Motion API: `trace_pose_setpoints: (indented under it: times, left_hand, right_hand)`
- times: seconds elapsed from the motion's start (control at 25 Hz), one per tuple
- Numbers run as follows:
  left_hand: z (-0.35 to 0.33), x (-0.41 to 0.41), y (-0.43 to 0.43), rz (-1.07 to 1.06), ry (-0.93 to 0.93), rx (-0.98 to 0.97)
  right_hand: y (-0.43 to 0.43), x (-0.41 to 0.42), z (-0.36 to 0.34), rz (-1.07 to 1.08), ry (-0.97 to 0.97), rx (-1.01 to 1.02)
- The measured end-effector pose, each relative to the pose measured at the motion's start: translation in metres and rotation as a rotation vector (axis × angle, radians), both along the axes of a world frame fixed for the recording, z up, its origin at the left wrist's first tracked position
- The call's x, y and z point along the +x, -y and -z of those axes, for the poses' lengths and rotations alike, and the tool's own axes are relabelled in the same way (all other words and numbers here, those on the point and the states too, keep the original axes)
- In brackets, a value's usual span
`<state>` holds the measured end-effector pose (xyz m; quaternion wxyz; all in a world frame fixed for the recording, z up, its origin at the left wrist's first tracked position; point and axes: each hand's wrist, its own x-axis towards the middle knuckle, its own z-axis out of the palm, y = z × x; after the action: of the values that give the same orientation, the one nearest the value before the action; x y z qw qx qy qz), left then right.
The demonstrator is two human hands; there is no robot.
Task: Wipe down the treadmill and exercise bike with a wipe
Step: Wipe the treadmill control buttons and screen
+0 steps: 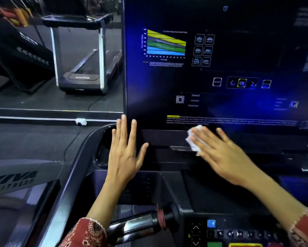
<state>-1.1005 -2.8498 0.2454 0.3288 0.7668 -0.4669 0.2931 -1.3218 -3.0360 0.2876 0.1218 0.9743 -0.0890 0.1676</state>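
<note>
The treadmill's dark console panel (221,68) fills the upper right, printed with a coloured heart-rate chart and button icons. My right hand (221,154) lies flat, pressing a white wipe (194,138) against the console's lower edge; the wipe shows under my fingers. My left hand (124,150) rests flat with fingers spread on the console's lower left corner, holding nothing. A chrome and black handlebar grip (142,223) lies below my left forearm.
A control strip with arrow keys and coloured buttons (221,234) runs along the bottom right. A cup-holder recess (107,138) sits left of my left hand. Another treadmill (85,68) stands on the dark floor at upper left, a cable (73,139) trailing nearby.
</note>
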Motion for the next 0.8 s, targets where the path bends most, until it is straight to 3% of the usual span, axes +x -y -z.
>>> trace_pose_setpoints:
  times: [0.12,0.36,0.44,0.56,0.64,0.8]
  left_hand:
    - [-0.002,-0.018,0.015,0.03,0.057,0.01]
    - [-0.013,-0.051,0.055,0.234,0.095,0.075]
    - [-0.016,-0.057,0.061,0.215,0.098,0.056]
    - [-0.022,-0.067,0.071,0.157,0.192,-0.062]
    - [-0.029,-0.075,0.085,0.135,0.229,-0.085]
    - [-0.038,-0.095,0.112,0.163,0.24,-0.01]
  right_hand:
    - [0.03,-0.038,-0.007,-0.042,-0.034,0.024]
    - [0.005,0.031,0.0,-0.197,0.118,-0.075]
    - [0.039,-0.002,-0.002,-0.06,0.215,-0.092]
    - [0.072,-0.068,0.008,0.321,0.391,0.103]
    - [0.066,-0.079,0.022,0.386,0.417,0.143]
    - [0.061,-0.04,-0.001,0.062,0.302,-0.002]
